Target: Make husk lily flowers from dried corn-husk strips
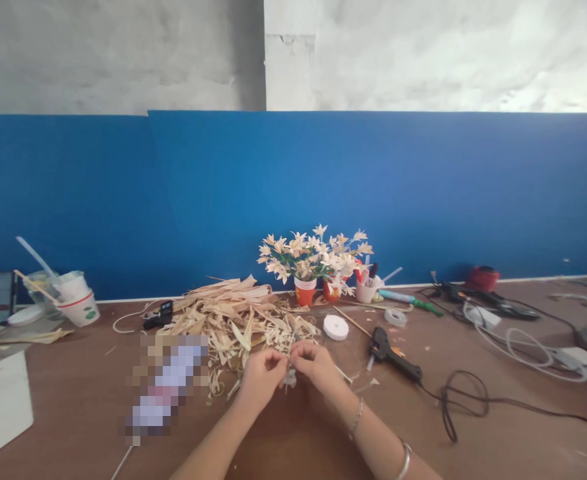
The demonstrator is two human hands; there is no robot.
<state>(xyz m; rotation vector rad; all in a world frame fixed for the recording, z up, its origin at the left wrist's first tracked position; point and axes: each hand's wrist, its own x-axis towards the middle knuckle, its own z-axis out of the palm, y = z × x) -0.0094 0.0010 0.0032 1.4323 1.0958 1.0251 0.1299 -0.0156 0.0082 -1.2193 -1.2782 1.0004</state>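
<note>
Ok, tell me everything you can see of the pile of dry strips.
The pile of dry strips is a loose, tangled heap, pale tan and cream, thin and papery, like dried husk. Longer, flatter strips lie toward the back; narrow, curled scraps spread at the front. It rests on the brown table before the blue partition. The left hand and right hand are at its near edge; contact is unclear.

The brown table (513,450) carries dry husks (223,313) and a glue gun (394,357)
</note>
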